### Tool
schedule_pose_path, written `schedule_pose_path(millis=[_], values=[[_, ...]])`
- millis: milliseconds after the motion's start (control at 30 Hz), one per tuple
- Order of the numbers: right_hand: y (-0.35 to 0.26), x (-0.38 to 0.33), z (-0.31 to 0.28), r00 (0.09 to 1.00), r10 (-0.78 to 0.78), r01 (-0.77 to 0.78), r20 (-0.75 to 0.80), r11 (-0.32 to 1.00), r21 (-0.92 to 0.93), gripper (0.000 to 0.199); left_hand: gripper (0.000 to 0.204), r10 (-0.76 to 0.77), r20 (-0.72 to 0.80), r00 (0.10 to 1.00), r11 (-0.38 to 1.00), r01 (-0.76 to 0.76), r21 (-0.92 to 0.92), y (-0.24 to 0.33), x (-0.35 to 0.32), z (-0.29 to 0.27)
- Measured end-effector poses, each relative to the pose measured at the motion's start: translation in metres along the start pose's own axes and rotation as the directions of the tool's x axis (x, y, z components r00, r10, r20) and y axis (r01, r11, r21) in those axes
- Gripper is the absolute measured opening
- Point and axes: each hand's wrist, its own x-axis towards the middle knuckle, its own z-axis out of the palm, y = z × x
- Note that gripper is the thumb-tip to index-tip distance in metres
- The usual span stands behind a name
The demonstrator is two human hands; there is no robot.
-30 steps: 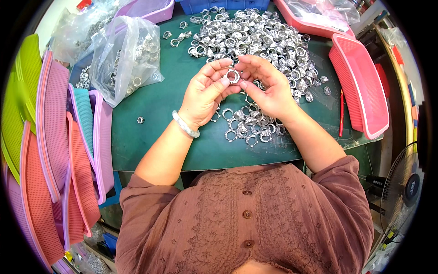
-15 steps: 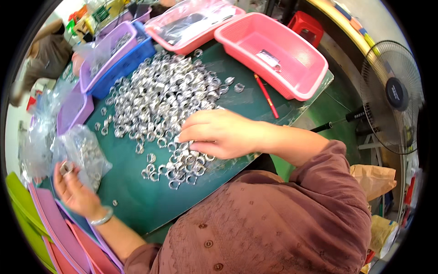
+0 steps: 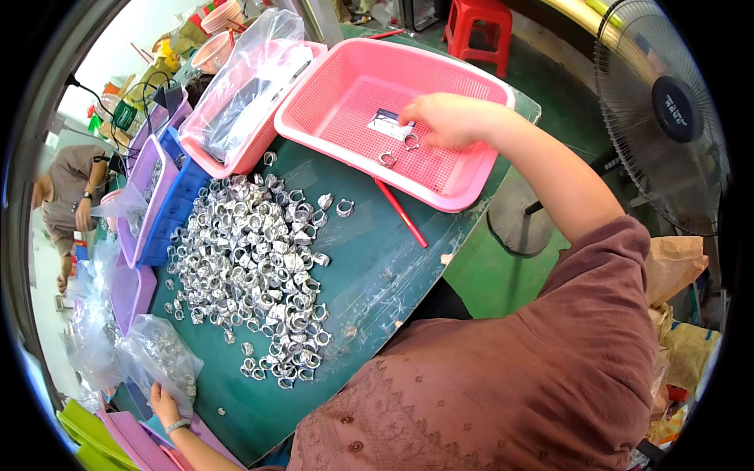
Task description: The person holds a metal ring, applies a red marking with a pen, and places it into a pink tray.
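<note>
My right hand (image 3: pixel 449 120) reaches into the pink basket (image 3: pixel 479 170), its fingers apart and nothing visibly held. Just below its fingertips lies a silvery metal ring (image 3: pixel 411 141), beside a small printed card (image 3: pixel 390 124). A second metal ring (image 3: pixel 387 159) rests nearer the basket's front wall. At the lower left, my left hand (image 3: pixel 163 404) is at the foot of a clear plastic bag (image 3: pixel 161 357) with small metal pieces in it. Its fingers look bent together; what they hold is hidden. Between my hands spreads a large heap of metal rings (image 3: pixel 255 255).
A red pen (image 3: pixel 400 213) lies in front of the basket. Another pink basket (image 3: pixel 224 153) with plastic-wrapped things, a blue basket (image 3: pixel 169 208) and purple trays (image 3: pixel 133 294) line the far left. A fan (image 3: pixel 667 110) and red stool (image 3: pixel 477 35) stand right. Someone sits beyond the table.
My right hand has gone from the ring heap into the pink basket, where two rings now show instead of one. The ring at my left fingertips is out of sight. The view has shifted.
</note>
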Motion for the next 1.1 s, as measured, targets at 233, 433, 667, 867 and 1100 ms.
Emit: schedule_pose_path(millis=[233,433,667,867,1100], values=[[-0.028,0.026,0.013,0.979,-0.102,0.112,0.177,0.992,-0.049,0.042,0.028,0.206,-0.327,0.922,0.977,-0.212,0.016,0.042,-0.019,-0.012],[-0.03,0.047,0.032,0.96,-0.272,0.276,0.068,0.96,-0.053,0.015,0.028,0.595,-0.259,0.76,0.802,-0.546,0.241,0.107,-0.069,0.031],[-0.012,0.042,0.008,0.972,-0.182,0.182,-0.152,0.983,-0.008,0.023,0.024,0.699,-0.103,0.708,0.715,-0.695,0.073,0.154,-0.112,0.1],[-0.036,0.038,-0.026,0.988,0.041,-0.013,-0.146,0.982,0.188,0.025,0.024,0.706,0.122,0.698,0.707,-0.683,-0.182,0.165,-0.125,0.153],[-0.01,0.051,0.004,0.995,0.093,-0.094,0.028,0.995,0.042,0.029,0.027,0.75,0.209,0.627,0.66,-0.73,-0.179,0.158,-0.132,0.157]])
